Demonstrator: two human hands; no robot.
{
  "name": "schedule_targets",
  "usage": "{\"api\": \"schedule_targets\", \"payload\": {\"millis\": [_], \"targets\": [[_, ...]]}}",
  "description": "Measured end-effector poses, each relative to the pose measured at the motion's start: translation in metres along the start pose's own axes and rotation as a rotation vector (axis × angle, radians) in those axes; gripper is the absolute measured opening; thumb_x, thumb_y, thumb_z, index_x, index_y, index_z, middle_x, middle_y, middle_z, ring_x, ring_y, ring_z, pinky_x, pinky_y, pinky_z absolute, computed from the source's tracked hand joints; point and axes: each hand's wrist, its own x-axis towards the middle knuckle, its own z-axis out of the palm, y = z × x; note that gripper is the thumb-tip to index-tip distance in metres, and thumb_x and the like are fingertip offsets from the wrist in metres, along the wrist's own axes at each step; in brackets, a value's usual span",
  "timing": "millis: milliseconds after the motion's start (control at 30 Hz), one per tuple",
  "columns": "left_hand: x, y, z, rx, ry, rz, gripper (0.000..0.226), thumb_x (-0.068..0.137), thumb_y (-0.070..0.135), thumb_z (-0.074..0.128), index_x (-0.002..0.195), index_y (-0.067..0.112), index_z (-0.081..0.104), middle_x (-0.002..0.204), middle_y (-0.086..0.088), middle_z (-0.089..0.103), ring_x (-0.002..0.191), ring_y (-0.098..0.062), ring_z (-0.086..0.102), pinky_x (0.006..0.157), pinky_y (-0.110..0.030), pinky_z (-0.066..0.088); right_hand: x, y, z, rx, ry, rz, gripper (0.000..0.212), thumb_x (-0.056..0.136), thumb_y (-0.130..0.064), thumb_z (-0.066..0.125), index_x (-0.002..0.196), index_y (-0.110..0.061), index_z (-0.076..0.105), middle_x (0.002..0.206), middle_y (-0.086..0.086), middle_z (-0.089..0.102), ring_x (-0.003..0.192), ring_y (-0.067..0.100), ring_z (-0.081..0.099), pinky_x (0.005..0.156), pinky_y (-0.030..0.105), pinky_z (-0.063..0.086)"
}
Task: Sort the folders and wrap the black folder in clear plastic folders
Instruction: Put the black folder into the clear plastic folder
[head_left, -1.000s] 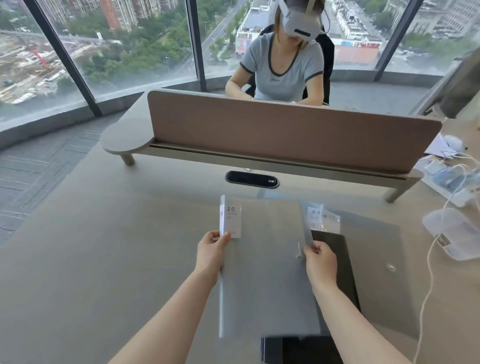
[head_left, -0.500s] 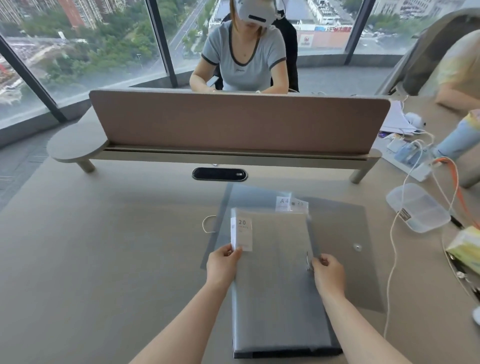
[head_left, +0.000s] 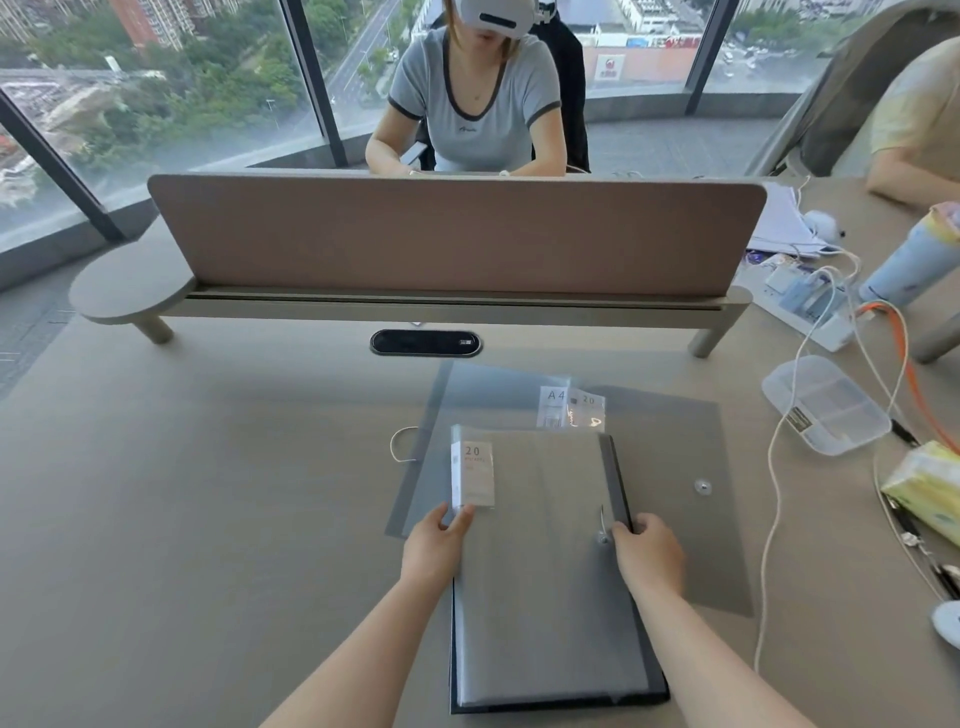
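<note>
A clear plastic folder (head_left: 540, 561) with a white "20" label lies on top of the black folder (head_left: 621, 478), whose dark edge shows along the right side and the near end. My left hand (head_left: 436, 545) pinches the clear folder's left edge just below the label. My right hand (head_left: 647, 551) grips the right edge, where the clear folder meets the black one. Under this stack lie two more clear folders (head_left: 675, 457), spread flat on the desk, with an "A4" label (head_left: 555, 408) near their far edge.
A brown desk divider (head_left: 457, 234) stands across the far side, and a person sits behind it. At the right are a clear plastic box (head_left: 826, 405), white and orange cables (head_left: 774, 467), a tissue pack (head_left: 930, 488) and a power strip (head_left: 810, 306). Another person's arm shows at far right.
The clear folder came down from its raised, tilted position onto the black folder and now lies flat on it. Both hands kept their hold on its edges.
</note>
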Motion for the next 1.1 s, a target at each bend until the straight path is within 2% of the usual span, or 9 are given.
{"api": "schedule_targets", "payload": {"millis": [67, 200, 367, 467, 700, 767, 900, 1000, 1100], "targets": [[-0.001, 0.000, 0.001, -0.003, -0.013, -0.016, 0.055, 0.091, 0.058, 0.050, 0.132, 0.022, 0.061, 0.128, 0.003, 0.066, 0.119, -0.020, 0.059, 0.102, -0.038, 0.047, 0.001, -0.003, -0.001, -0.002, -0.031, 0.017, 0.016, 0.087, -0.021, 0.056, 0.092, -0.008, 0.064, 0.092, 0.012, 0.065, 0.083, 0.032, 0.058, 0.064, 0.033, 0.040], [-0.005, 0.006, 0.000, -0.036, -0.036, -0.013, 0.037, 0.097, 0.047, 0.045, 0.088, 0.014, 0.059, 0.085, -0.003, 0.057, 0.076, -0.016, 0.051, 0.073, -0.031, 0.038, 0.003, -0.009, -0.005, -0.003, -0.085, 0.043, 0.015, 0.080, -0.013, 0.056, 0.066, -0.011, 0.051, 0.060, 0.008, 0.049, 0.055, 0.027, 0.041, 0.051, 0.030, 0.028], [0.003, 0.002, 0.002, -0.113, -0.064, -0.060, 0.045, 0.096, 0.049, 0.046, 0.100, 0.008, 0.066, 0.085, 0.001, 0.061, 0.076, -0.017, 0.055, 0.070, -0.030, 0.040, 0.005, -0.015, -0.011, 0.048, -0.123, 0.083, 0.030, 0.078, -0.007, 0.057, 0.052, -0.011, 0.043, 0.049, 0.007, 0.041, 0.047, 0.023, 0.035, 0.048, 0.028, 0.024], [0.003, 0.006, 0.002, -0.185, -0.087, -0.108, 0.033, 0.098, 0.045, 0.047, 0.101, 0.020, 0.069, 0.095, 0.002, 0.070, 0.082, -0.016, 0.064, 0.066, -0.028, 0.047, 0.009, -0.017, -0.011, 0.092, -0.138, 0.153, 0.027, 0.078, -0.004, 0.058, 0.055, -0.005, 0.045, 0.052, 0.010, 0.044, 0.047, 0.022, 0.038, 0.047, 0.027, 0.025], [0.001, 0.015, 0.000, -0.354, -0.144, -0.204, 0.026, 0.092, 0.036, 0.063, 0.100, 0.012, 0.070, 0.097, -0.008, 0.075, 0.080, -0.023, 0.071, 0.061, -0.028, 0.052, 0.004, -0.014, -0.006, 0.209, -0.167, 0.129, 0.022, 0.086, -0.005, 0.054, 0.066, -0.007, 0.045, 0.064, 0.008, 0.043, 0.055, 0.023, 0.033, 0.051, 0.031, 0.023], [0.002, 0.015, 0.000, -0.377, -0.142, -0.211, 0.025, 0.090, 0.034, 0.065, 0.100, 0.012, 0.072, 0.097, -0.011, 0.076, 0.083, -0.026, 0.072, 0.070, -0.032, 0.057, 0.001, -0.011, -0.002, 0.313, -0.170, 0.143, 0.018, 0.085, -0.008, 0.054, 0.071, -0.011, 0.044, 0.071, 0.010, 0.042, 0.063, 0.021, 0.031, 0.060, 0.030, 0.025], [0.007, 0.009, -0.008, -0.378, -0.127, -0.242, 0.038, 0.076, 0.042, 0.073, 0.098, 0.012, 0.076, 0.094, -0.011, 0.078, 0.088, -0.032, 0.074, 0.090, -0.048, 0.058, -0.004, -0.009, 0.002, 0.416, -0.211, 0.138, 0.011, 0.088, -0.010, 0.055, 0.079, -0.009, 0.048, 0.079, 0.008, 0.043, 0.072, 0.020, 0.033, 0.064, 0.031, 0.025], [0.017, -0.005, -0.019, -0.397, -0.084, -0.240, 0.054, 0.053, 0.056, 0.076, 0.090, 0.017, 0.077, 0.089, -0.008, 0.079, 0.086, -0.032, 0.075, 0.089, -0.049, 0.058, -0.010, -0.018, 0.007, 0.457, -0.234, 0.112, 0.012, 0.090, -0.010, 0.055, 0.080, -0.004, 0.051, 0.079, 0.009, 0.049, 0.071, 0.019, 0.039, 0.063, 0.032, 0.030], [0.012, -0.006, -0.041, -0.441, -0.046, -0.249, 0.050, 0.062, 0.052, 0.077, 0.096, 0.015, 0.075, 0.090, -0.010, 0.079, 0.083, -0.031, 0.075, 0.083, -0.045, 0.060, -0.021, -0.036, 0.018, 0.483, -0.264, 0.082, 0.011, 0.092, -0.008, 0.054, 0.081, -0.007, 0.053, 0.080, 0.011, 0.051, 0.069, 0.021, 0.041, 0.059, 0.031, 0.033]]}}
